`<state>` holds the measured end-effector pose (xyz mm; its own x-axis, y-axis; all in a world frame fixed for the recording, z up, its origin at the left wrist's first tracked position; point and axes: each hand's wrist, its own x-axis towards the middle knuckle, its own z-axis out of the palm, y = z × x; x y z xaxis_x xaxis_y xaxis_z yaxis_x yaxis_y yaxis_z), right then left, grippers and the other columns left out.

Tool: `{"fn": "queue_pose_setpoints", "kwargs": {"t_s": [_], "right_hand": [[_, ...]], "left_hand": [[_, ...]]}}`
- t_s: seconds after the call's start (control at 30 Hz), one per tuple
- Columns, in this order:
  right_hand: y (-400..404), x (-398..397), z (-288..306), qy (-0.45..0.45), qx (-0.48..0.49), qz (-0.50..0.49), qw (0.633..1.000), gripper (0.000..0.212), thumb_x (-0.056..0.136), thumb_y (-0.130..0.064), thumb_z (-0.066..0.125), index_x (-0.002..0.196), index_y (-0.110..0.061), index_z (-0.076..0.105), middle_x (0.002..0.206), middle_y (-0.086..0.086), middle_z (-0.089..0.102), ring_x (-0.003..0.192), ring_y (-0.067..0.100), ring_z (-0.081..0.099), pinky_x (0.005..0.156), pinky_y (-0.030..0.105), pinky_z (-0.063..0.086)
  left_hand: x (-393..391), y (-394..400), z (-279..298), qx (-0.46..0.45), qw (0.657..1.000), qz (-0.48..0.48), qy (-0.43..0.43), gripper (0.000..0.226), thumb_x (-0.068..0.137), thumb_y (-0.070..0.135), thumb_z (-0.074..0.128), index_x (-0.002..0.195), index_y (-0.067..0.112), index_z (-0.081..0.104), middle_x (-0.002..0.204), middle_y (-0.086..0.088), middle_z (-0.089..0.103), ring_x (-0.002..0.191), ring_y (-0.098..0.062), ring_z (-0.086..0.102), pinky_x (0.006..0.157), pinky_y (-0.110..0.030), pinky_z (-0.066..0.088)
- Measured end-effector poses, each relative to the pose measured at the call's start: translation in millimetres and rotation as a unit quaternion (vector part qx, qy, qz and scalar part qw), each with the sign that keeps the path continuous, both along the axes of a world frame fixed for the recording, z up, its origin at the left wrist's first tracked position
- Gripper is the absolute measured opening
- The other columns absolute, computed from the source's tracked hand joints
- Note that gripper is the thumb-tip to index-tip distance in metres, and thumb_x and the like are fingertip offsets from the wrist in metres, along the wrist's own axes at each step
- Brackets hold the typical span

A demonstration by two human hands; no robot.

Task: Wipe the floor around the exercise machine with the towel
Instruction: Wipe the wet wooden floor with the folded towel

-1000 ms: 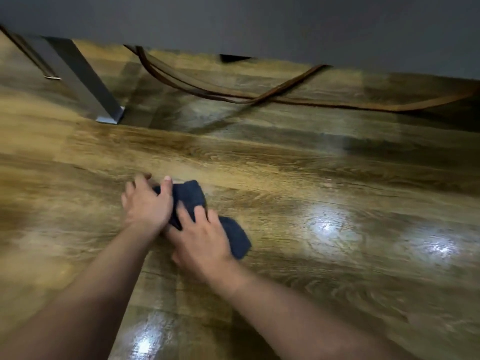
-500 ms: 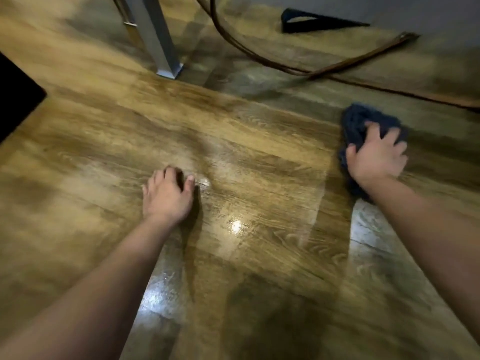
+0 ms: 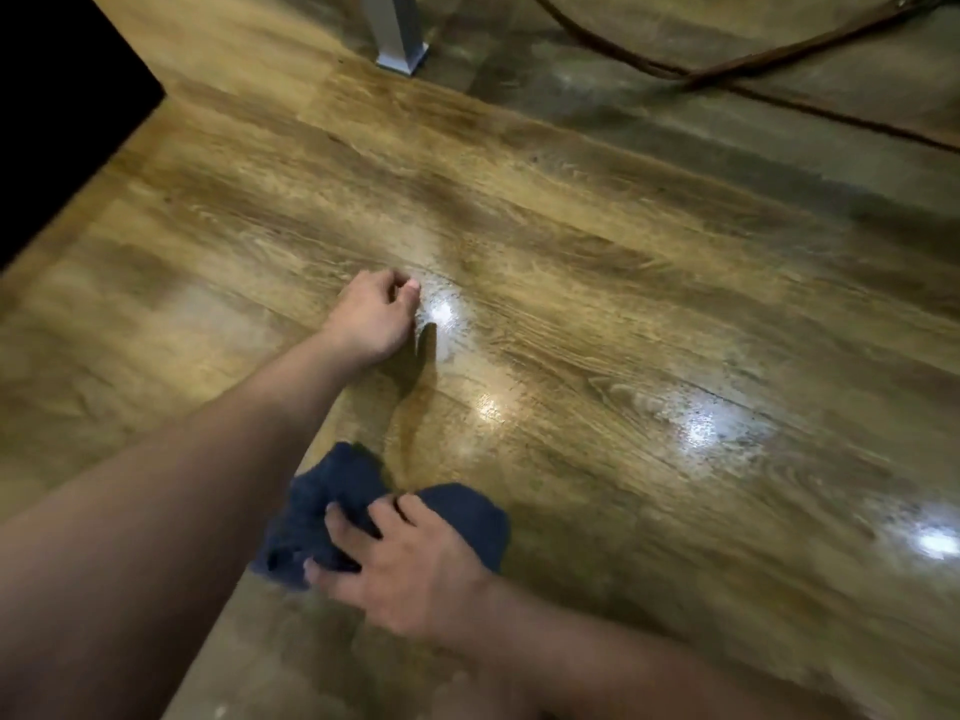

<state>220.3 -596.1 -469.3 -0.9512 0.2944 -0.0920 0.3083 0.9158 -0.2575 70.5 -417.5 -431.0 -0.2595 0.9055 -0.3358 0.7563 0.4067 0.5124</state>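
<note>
A dark blue towel (image 3: 332, 504) lies bunched on the glossy wooden floor (image 3: 597, 314), low in the view. My right hand (image 3: 405, 563) presses down on it with fingers spread over the cloth. My left hand (image 3: 374, 317) rests farther out on the bare floor, fingers curled under, holding nothing. A grey metal leg (image 3: 395, 39) of the exercise machine stands at the top centre, well beyond both hands.
A brown cable or strap (image 3: 727, 75) runs across the floor at the top right. A black mat or panel (image 3: 57, 111) fills the top left corner. Bright light reflections show on the floor right of the hands.
My right hand has swept the towel from the far right back toward me, to below my left arm. My left hand has stayed planted on the floor.
</note>
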Motion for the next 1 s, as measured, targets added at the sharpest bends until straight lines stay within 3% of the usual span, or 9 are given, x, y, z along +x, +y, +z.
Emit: {"fn": "queue_pose_setpoints", "kwargs": {"t_s": [0.17,0.27,0.4,0.47,0.53,0.6,0.73,0.87,1.0], "right_hand": [[85.3,39.4,4.5,0.031,0.042,-0.067,0.996,0.063,0.075,-0.051,0.071,0.135,-0.036,0.058,0.136,0.013,0.057,0.099,0.035,0.059,0.077,0.041,0.049],[174.7,83.0,6.6,0.011,0.089,-0.222,0.971,0.059,0.085,-0.049,0.055,0.141,-0.033,0.051,0.139,0.018,0.051,0.107,0.041,0.056,0.082,0.048,0.052],[278.9,117.4,4.5,0.023,0.121,-0.498,0.858,0.054,0.088,-0.043,0.055,0.139,-0.029,0.044,0.133,0.021,0.044,0.111,0.047,0.049,0.089,0.055,0.048],[290.0,108.3,5.0,0.014,0.140,-0.599,0.789,0.052,0.087,-0.040,0.056,0.136,-0.027,0.045,0.134,0.021,0.043,0.112,0.047,0.048,0.092,0.055,0.045],[277.2,83.4,6.1,-0.010,0.155,-0.636,0.756,0.052,0.085,-0.038,0.056,0.136,-0.028,0.047,0.137,0.018,0.044,0.113,0.044,0.047,0.093,0.052,0.042],[241.7,51.1,6.0,-0.005,0.139,-0.604,0.784,0.056,0.083,-0.040,0.059,0.138,-0.031,0.048,0.141,0.015,0.044,0.111,0.041,0.048,0.089,0.048,0.041],[118.2,1.9,2.9,0.016,0.055,-0.430,0.901,0.065,0.073,-0.042,0.072,0.135,-0.033,0.055,0.142,0.015,0.051,0.098,0.037,0.053,0.083,0.048,0.047],[74.1,7.5,15.6,0.002,-0.016,-0.431,0.902,0.056,0.081,-0.044,0.069,0.134,-0.038,0.055,0.143,0.012,0.053,0.095,0.036,0.056,0.082,0.049,0.050],[88.5,30.3,18.5,0.008,-0.016,-0.419,0.908,0.052,0.083,-0.048,0.065,0.133,-0.039,0.055,0.138,0.010,0.053,0.099,0.035,0.054,0.085,0.046,0.048]], "left_hand": [[-27.0,-54.9,-2.6,-0.021,0.993,-0.107,0.037,0.036,0.103,0.029,0.042,0.129,0.010,0.058,0.129,-0.018,0.055,0.129,-0.035,0.045,0.111,-0.043,0.033],[-45.0,-70.2,-7.0,0.000,0.988,-0.143,0.064,0.038,0.100,0.036,0.039,0.132,0.018,0.052,0.134,-0.009,0.053,0.131,-0.031,0.044,0.111,-0.054,0.033],[-55.8,-57.6,-19.4,0.013,0.976,-0.179,0.120,0.046,0.100,0.041,0.038,0.143,0.025,0.042,0.155,-0.002,0.036,0.147,-0.026,0.024,0.119,-0.059,0.014],[-49.0,-40.2,-27.2,0.025,0.982,-0.167,0.083,0.052,0.100,0.047,0.036,0.148,0.029,0.037,0.162,0.000,0.023,0.152,-0.021,0.009,0.119,-0.058,0.001],[-35.3,-16.9,-35.9,0.003,0.997,-0.078,-0.010,0.057,0.099,0.057,0.031,0.151,0.036,0.029,0.166,0.005,0.012,0.153,-0.017,0.000,0.118,-0.055,-0.010],[-19.8,4.1,-44.2,-0.058,0.993,0.049,-0.087,0.059,0.099,0.062,0.025,0.154,0.041,0.019,0.166,0.012,0.000,0.152,-0.011,-0.010,0.116,-0.057,-0.017],[-10.6,12.9,-56.6,-0.150,0.986,0.072,-0.018,0.065,0.093,0.072,0.017,0.152,0.050,0.000,0.164,0.014,-0.015,0.150,-0.016,-0.019,0.111,-0.068,-0.015],[2.8,18.8,-49.3,-0.196,0.977,0.021,0.086,0.084,0.087,0.071,0.033,0.153,0.043,-0.011,0.161,0.007,-0.030,0.147,-0.023,-0.031,0.107,-0.070,-0.015],[57.0,29.8,-26.5,-0.110,0.987,-0.017,0.118,0.077,0.084,0.044,0.049,0.153,0.024,0.020,0.166,-0.005,-0.004,0.152,-0.028,-0.013,0.105,-0.074,-0.013]]}}
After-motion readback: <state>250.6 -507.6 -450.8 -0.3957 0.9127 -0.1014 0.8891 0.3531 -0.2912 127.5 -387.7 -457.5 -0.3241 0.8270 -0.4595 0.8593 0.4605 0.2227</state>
